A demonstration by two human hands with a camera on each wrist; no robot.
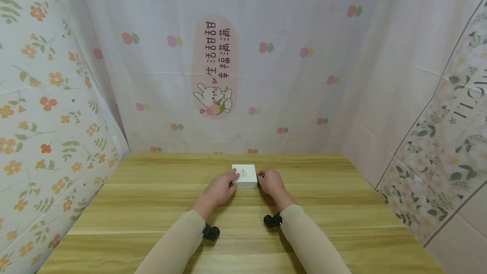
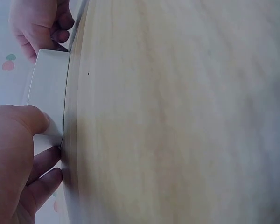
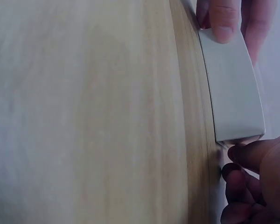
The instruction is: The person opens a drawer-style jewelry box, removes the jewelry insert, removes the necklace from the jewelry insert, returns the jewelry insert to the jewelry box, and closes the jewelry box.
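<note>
A small white box [image 1: 247, 176] with dark lettering on its top lies flat near the table's far edge. My left hand [image 1: 222, 187] grips its left end. In the left wrist view the thumb of that hand [image 2: 14, 149] presses the front face, and other fingers are at the end and underside. At the opposite end is my right hand [image 1: 272, 182], fingers curled. The right wrist view shows this hand's [image 3: 259, 175] thumb and fingertip pinching at the box's [image 3: 233, 88] end edge, where a narrow dark seam shows. Fingers partly hide that end.
The wood-grain table [image 1: 243, 231] spreads toward me and to both sides. Behind it hangs a pale printed curtain [image 1: 289, 75], with flowered cloth [image 1: 49, 109] on the left and another printed cloth [image 1: 430, 151] on the right. Dark wrist cameras [image 1: 211, 232] sit at both cuffs.
</note>
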